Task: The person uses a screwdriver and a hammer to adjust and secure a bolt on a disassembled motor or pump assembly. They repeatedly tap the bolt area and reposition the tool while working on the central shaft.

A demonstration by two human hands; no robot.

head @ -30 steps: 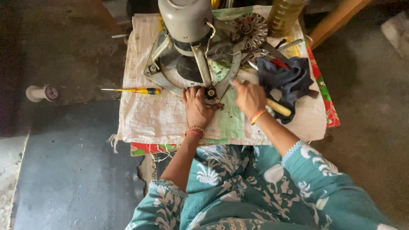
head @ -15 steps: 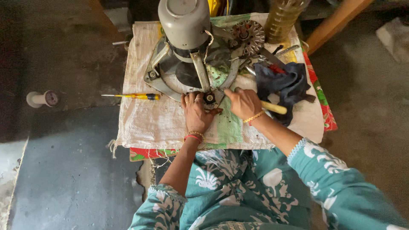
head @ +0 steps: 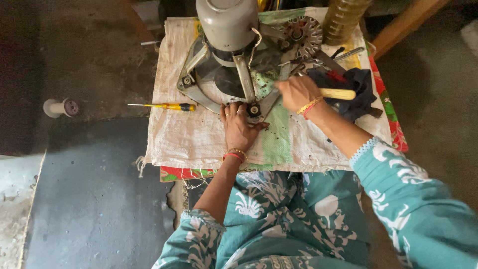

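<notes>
Seen from above: low table draped with a white woven sack [head: 174,134], red patterned cloth showing at its near and right edges. Standing on the sack, a grey motor housing [head: 226,22] in a round metal frame [head: 199,82] with flat radial arms, top of the housing cut off by the upper border. Behind it, a toothed metal disc [head: 304,34] and a ribbed yellowish bottle [head: 343,20], cut off above, label not legible. At right, a dark crumpled cloth [head: 361,89] over loose metal tools, individual pieces hard to make out. Right arm in a teal, white-printed sleeve, reaching in from the lower right; right hand [head: 298,92] clenched around a pale wooden tool handle [head: 337,93], working end hidden behind the fist near the frame's arm. Left forearm rising from below, wrist with red and gold bangles; left hand [head: 239,127] palm down, fingers spread and pressed on the frame's near rim, fingertips touching a small black bolt head [head: 254,109], holding nothing. On the sack at left, well apart from both hands, a yellow-handled screwdriver [head: 167,106], tip pointing left. On the dark floor further left, a small white spool [head: 60,107].
</notes>
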